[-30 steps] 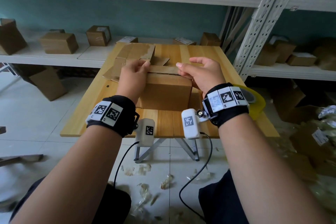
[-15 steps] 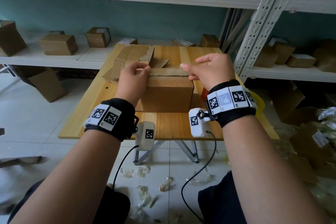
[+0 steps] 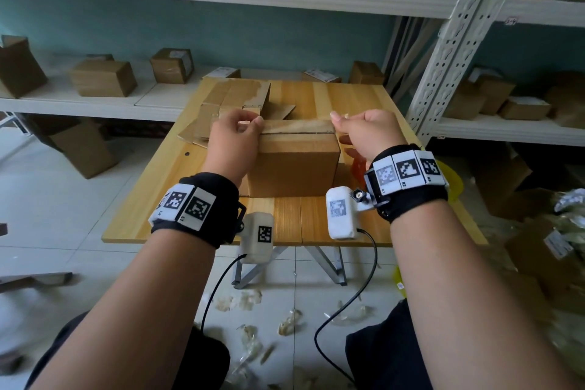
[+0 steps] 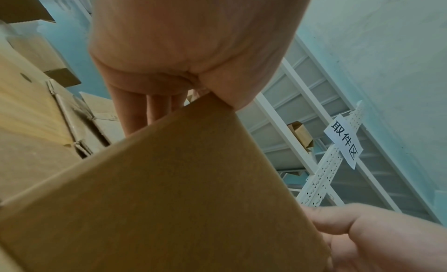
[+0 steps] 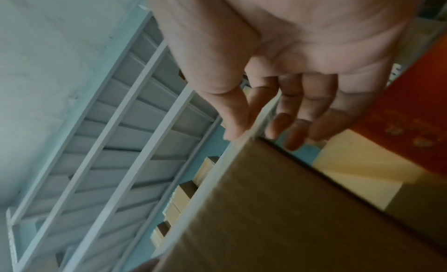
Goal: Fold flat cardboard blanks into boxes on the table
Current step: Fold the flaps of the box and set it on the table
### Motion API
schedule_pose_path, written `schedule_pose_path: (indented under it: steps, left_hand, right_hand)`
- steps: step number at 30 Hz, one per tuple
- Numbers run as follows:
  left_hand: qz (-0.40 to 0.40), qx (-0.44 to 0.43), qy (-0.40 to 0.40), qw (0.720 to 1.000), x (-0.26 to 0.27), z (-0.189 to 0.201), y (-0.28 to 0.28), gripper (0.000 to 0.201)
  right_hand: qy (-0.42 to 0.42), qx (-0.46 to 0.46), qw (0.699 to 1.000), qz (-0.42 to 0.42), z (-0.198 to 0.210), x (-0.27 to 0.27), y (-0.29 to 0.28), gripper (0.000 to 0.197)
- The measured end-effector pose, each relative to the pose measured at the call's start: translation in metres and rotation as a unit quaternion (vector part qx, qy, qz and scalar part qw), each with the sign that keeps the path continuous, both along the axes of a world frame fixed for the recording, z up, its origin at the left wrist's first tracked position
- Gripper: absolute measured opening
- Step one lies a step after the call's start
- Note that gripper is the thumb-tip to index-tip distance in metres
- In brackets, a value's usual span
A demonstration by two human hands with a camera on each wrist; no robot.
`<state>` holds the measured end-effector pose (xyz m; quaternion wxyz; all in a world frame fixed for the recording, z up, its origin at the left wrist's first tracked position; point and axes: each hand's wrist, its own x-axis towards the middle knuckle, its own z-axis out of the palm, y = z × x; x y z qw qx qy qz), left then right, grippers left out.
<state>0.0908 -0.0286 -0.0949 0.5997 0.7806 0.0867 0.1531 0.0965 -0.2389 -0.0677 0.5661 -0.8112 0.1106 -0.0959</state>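
Observation:
A closed brown cardboard box (image 3: 294, 165) stands in the middle of the wooden table (image 3: 357, 98), with a glossy strip along its top seam. My left hand (image 3: 250, 122) rests on the box's top left edge, its fingers (image 4: 135, 111) lying fairly straight over the top and the thumb against the corner. At the top right corner is my right hand (image 3: 340, 122); its thumb (image 5: 232, 123) touches the box's (image 5: 278, 209) top edge. The other fingers hang loosely curled beside the right wall. Several flat cardboard blanks (image 3: 234, 98) lie behind the box on the left.
An orange object (image 3: 357, 165) sits right of the box, beside a yellow roll (image 3: 449, 177) at the table's right edge. White shelves (image 3: 158, 101) with several small boxes run behind, and a perforated rack upright (image 3: 443, 57) rises at the right. Scraps litter the floor.
My right hand lifted off the box's top and moved right to the top right corner, its fingers now curled. The left hand and the box have stayed put.

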Motion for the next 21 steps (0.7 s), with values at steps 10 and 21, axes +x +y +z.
schedule_pose_path:
  steps: [10,21]
  left_hand:
    - [-0.004,-0.013,0.011,1.0,-0.001,0.003,0.0,0.02]
    - [-0.007,-0.018,0.014,1.0,-0.003,0.004,-0.001,0.023]
  right_hand:
    - [0.047,0.122,0.991,0.017,-0.003,0.008,-0.001,0.032]
    - [0.07,0.156,0.985,-0.002,-0.015,0.011,-0.002,0.036]
